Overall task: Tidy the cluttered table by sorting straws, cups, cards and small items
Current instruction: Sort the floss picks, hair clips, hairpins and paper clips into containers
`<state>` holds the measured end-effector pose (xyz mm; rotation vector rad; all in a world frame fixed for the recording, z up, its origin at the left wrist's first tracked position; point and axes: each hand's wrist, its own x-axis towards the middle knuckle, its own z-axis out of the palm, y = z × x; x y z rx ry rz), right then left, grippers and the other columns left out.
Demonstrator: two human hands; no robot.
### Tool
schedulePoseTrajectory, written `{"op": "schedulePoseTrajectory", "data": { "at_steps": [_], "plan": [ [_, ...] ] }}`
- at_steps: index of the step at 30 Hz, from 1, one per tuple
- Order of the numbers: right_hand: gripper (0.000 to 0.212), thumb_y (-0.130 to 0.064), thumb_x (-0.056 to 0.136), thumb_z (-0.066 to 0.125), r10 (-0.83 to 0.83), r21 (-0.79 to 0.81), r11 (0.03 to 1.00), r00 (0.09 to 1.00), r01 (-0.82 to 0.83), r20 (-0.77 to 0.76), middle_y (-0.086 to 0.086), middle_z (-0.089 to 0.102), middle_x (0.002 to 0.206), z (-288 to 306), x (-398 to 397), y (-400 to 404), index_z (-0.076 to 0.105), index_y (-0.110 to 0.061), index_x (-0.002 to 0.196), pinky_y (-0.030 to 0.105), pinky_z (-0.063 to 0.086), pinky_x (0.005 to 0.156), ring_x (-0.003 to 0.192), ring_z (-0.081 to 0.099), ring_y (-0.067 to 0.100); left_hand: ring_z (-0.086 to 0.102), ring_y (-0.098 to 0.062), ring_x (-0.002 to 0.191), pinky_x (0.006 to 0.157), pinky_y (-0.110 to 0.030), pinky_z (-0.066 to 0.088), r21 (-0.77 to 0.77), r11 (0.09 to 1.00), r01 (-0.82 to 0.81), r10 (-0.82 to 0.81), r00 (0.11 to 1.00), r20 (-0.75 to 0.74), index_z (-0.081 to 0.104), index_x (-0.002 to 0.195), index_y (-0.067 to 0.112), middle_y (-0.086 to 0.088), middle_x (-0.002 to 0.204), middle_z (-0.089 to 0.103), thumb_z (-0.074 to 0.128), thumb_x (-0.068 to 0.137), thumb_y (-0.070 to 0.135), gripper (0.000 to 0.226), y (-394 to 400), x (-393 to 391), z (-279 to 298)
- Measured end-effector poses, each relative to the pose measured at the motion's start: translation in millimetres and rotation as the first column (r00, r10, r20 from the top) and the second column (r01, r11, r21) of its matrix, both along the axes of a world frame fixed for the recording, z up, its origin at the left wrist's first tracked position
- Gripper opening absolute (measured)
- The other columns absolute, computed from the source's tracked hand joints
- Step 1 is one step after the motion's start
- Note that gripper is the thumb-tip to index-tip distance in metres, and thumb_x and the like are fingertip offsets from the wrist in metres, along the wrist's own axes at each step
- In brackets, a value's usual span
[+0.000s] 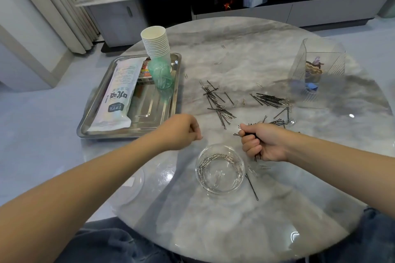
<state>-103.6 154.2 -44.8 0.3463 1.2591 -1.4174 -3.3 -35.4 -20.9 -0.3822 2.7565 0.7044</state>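
on round marble table (pixel 245 53): right hand (pixel 264 143) fists black hairpin bundle (pixel 249 132), left hand (pixel 181 131) loosely curled, holds nothing visible; silver paperclips mostly in clear glass bowl (pixel 220 168), many loose hairpins (pixel 220 102) left.

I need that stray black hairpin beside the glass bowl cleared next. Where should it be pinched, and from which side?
Probably pinch the lone hairpin near its middle, from above: it lies flat on the table, running diagonally away from the glass bowl. The left hand looks free; the right hand grips a bundle.
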Motion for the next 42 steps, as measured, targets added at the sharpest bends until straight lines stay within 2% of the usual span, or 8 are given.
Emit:
{"op": "schedulePoseTrajectory", "data": {
  "at_steps": [5,10,14,19,29,32,38,42],
  "plan": [
    [0.030,-0.023,0.101,0.040,0.013,0.082,0.997,1.000,-0.014,0.005,-0.003,0.037,0.043,-2,0,10,0.046,-0.011,0.074,0.012,0.032,0.030,0.030,0.037,0.006,0.055,-0.002,0.055,0.060,-0.019,0.050,0.343,0.939,0.035,-0.014,0.998,-0.062,0.069,0.076,0.017,0.004,0.068,0.066,0.076,0.078,0.021,0.009,17,0,32],
    [0.028,-0.023,0.102,0.040,0.261,0.241,0.946,0.949,-0.215,-0.178,-0.006,0.027,0.043,-3,5,23,0.048,-0.011,0.078,0.012,0.017,0.028,0.029,0.022,0.004,0.047,0.009,0.049,0.050,-0.006,0.033,0.248,0.954,0.166,-0.161,0.986,-0.042,0.074,0.081,0.018,0.015,0.064,0.061,0.078,0.075,0.028,0.013,37,2,29],
    [0.025,-0.028,0.089,0.061,0.692,0.586,0.704,0.572,-0.402,-0.440,0.005,0.039,0.057,-7,23,32,0.053,-0.011,0.072,0.021,0.021,0.044,0.045,0.030,0.017,0.048,0.014,0.052,0.051,-0.006,0.035,0.186,0.977,0.103,-0.081,0.989,-0.121,0.070,0.082,0.018,0.019,0.063,0.055,0.069,0.084,0.036,0.018,43,-2,20],
    [0.034,-0.022,0.074,0.075,0.814,0.748,0.580,0.207,-0.323,-0.542,-0.006,0.045,0.047,-4,41,40,0.048,-0.015,0.053,0.020,0.033,0.043,0.045,0.041,0.009,0.048,0.001,0.062,0.060,-0.016,0.037,0.128,0.991,0.033,-0.013,0.988,-0.156,0.070,0.088,0.014,0.008,0.076,0.063,0.062,0.089,0.033,0.021,44,-7,10],
    [0.033,-0.008,0.076,0.052,0.854,0.830,0.503,-0.010,-0.239,-0.520,0.002,0.035,0.046,-16,40,46,0.032,-0.011,0.049,0.023,0.025,0.041,0.044,0.031,0.015,0.062,-0.029,0.086,0.078,-0.037,0.049,0.150,0.987,-0.054,0.072,0.990,-0.120,0.072,0.088,0.010,-0.012,0.090,0.070,0.058,0.090,0.027,0.022,44,-10,2],
    [0.037,-0.013,0.078,0.058,0.820,0.762,0.563,0.098,-0.321,-0.565,0.001,0.035,0.046,-13,33,50,0.035,-0.012,0.050,0.023,0.025,0.040,0.043,0.031,0.013,0.062,-0.028,0.090,0.082,-0.039,0.050,0.154,0.987,-0.047,0.064,0.992,-0.106,0.071,0.087,0.012,-0.010,0.092,0.071,0.056,0.089,0.026,0.021,45,-15,-1],
    [0.035,-0.008,0.091,0.046,0.446,0.224,0.895,0.781,-0.386,-0.436,-0.004,0.026,0.052,7,-3,51,0.032,-0.018,0.061,0.017,0.011,0.038,0.042,0.018,0.008,0.055,-0.015,0.067,0.070,-0.033,0.051,0.178,0.984,0.021,-0.012,0.999,-0.052,0.070,0.084,0.020,-0.008,0.089,0.070,0.058,0.091,0.024,0.014,43,-40,-10],
    [0.021,-0.010,0.088,0.037,0.327,0.040,0.944,0.911,-0.328,-0.251,0.002,0.037,0.058,8,-15,47,0.039,-0.013,0.067,0.017,0.015,0.035,0.043,0.024,0.009,0.049,0.004,0.061,0.059,-0.008,0.038,0.110,0.990,0.085,-0.076,0.994,-0.083,0.070,0.093,0.021,0.005,0.091,0.068,0.061,0.089,0.024,0.010,46,-55,-22]
  ]
}}
